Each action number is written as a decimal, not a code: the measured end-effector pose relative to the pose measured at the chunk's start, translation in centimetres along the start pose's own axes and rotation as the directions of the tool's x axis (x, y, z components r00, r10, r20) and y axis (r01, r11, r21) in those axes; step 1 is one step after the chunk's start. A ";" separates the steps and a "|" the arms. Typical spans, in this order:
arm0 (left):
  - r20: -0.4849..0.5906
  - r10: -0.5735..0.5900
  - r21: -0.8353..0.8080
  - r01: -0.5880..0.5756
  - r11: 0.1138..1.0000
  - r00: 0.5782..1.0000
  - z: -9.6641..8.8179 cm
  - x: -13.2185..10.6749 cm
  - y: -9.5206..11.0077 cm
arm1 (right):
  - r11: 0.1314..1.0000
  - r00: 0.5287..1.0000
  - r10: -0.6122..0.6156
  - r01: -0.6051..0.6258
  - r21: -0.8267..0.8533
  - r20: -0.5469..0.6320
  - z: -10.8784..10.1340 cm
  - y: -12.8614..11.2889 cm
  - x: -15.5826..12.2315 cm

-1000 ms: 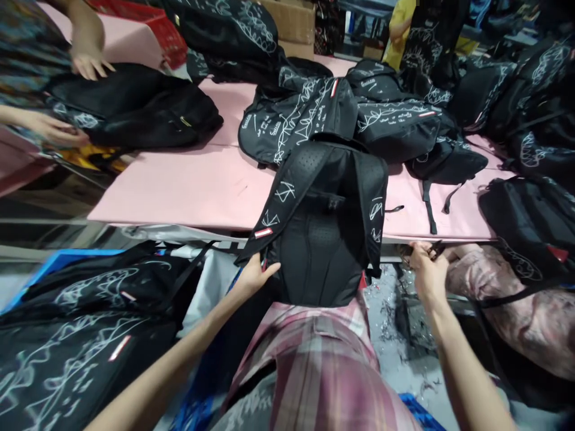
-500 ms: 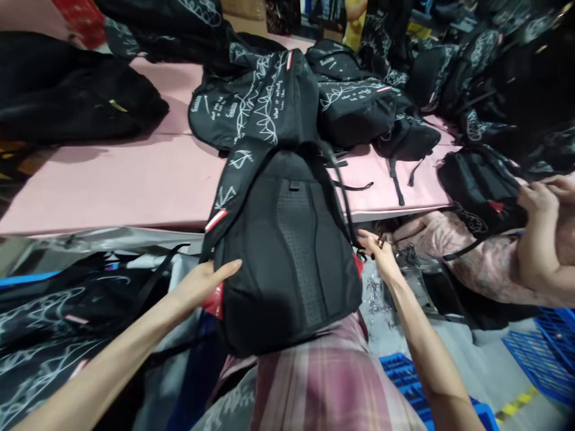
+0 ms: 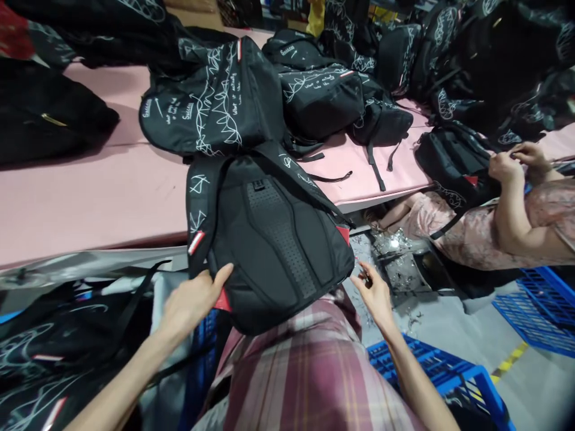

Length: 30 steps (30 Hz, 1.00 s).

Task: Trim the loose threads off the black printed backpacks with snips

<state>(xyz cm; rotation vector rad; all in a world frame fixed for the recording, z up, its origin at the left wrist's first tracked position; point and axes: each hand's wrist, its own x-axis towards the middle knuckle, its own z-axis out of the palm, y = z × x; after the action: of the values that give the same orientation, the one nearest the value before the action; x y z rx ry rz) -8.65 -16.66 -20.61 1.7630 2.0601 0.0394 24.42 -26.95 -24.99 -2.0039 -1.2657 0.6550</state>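
A black backpack (image 3: 269, 239) leans against the pink table's edge and over my lap, its padded back and two shoulder straps facing up. My left hand (image 3: 191, 302) grips its lower left side, thumb on the front and the other fingers hidden underneath, beside a red side patch (image 3: 222, 300). Just off the lower right corner is my right hand (image 3: 372, 293), fingers curled, with a small dark thing (image 3: 368, 279) among them that is too small to make out. Another red patch (image 3: 344, 234) shows on the bag's right side.
Black backpacks with white scribble print (image 3: 211, 102) lie along the pink table (image 3: 90, 203). More bags (image 3: 49, 329) are piled at my left. At right, a co-worker's hands (image 3: 507, 164) work on another backpack (image 3: 453, 155). Blue crates (image 3: 485, 383) stand on the floor.
The backpack has tilted and its lower right corner has risen. Its right strap now lies across the top. My right hand has moved down from the strap end to beside that corner; my left hand keeps its grip.
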 end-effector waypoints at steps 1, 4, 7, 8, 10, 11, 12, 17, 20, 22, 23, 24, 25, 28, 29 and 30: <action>-0.079 0.060 0.178 -0.045 0.983 0.995 -0.3 -0.7 0.7 | 0.997 1.000 -0.020 0.020 -0.080 0.002 -0.2 -0.2 -0.5; -0.123 0.468 0.267 -0.425 0.865 0.875 0.5 -2.7 4.5 | 0.969 0.993 -0.112 0.119 -0.218 0.041 -0.4 -0.9 -2.1; -0.138 0.846 0.049 -0.850 0.525 0.515 3.7 -3.0 8.8 | 0.931 0.977 -0.212 0.212 -0.296 0.035 0.0 -1.4 -3.4; -0.160 0.880 0.015 -0.890 0.455 0.447 4.8 -2.8 9.9 | 0.919 0.971 -0.238 0.234 -0.318 0.026 0.2 -1.4 -3.6; -0.164 0.905 -0.003 -0.918 0.397 0.392 6.4 -2.2 11.2 | 0.903 0.962 -0.273 0.262 -0.342 0.015 0.6 -1.5 -3.8; -0.147 0.911 -0.003 -0.921 0.389 0.385 6.7 -1.9 11.6 | 0.899 0.959 -0.282 0.269 -0.346 0.013 0.7 -1.5 -3.8; -0.127 0.914 -0.003 -0.922 0.387 0.385 6.9 -1.8 11.7 | 0.896 0.957 -0.288 0.274 -0.348 0.011 0.8 -1.6 -3.8; -0.097 0.938 0.062 -0.938 0.341 0.334 6.4 -2.2 12.3 | 0.881 0.948 -0.319 0.305 -0.362 0.023 0.7 -1.9 -3.5; -0.086 0.957 0.152 -0.945 0.289 0.278 6.6 -2.7 12.8 | 0.874 0.941 -0.337 0.324 -0.362 0.030 0.8 -2.1 -3.5; -0.098 0.958 0.175 -0.943 0.283 0.269 7.0 -2.9 13.0 | 0.873 0.940 -0.340 0.322 -0.365 0.017 0.9 -2.2 -3.6; -0.100 0.957 0.178 -0.942 0.286 0.272 7.2 -2.9 13.1 | 0.873 0.940 -0.340 0.320 -0.368 0.011 1.0 -2.3 -3.6; -0.095 0.957 0.178 -0.941 0.287 0.274 7.3 -3.0 13.2 | 0.873 0.941 -0.338 0.317 -0.371 0.009 1.1 -2.4 -3.6; -0.084 0.957 0.177 -0.941 0.288 0.277 7.4 -3.1 13.2 | 0.873 0.943 -0.333 0.313 -0.373 0.012 1.1 -2.4 -3.7; -0.047 0.953 0.160 -0.939 0.304 0.301 7.5 -3.1 13.3 | 0.884 0.951 -0.309 0.300 -0.359 0.033 1.3 -2.6 -3.6; -0.042 0.947 0.147 -0.936 0.321 0.319 7.5 -3.1 13.2 | 0.891 0.953 -0.300 0.294 -0.347 0.036 1.2 -2.6 -3.6; -0.041 0.940 0.132 -0.931 0.341 0.339 7.5 -3.1 13.2 | 0.898 0.956 -0.292 0.285 -0.334 0.030 1.1 -2.6 -3.6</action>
<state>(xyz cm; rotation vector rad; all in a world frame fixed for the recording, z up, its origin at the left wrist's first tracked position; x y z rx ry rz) 6.54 -18.95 -22.68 2.8164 0.7545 0.4053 20.67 -29.13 -23.57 -2.0157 -1.7139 0.2864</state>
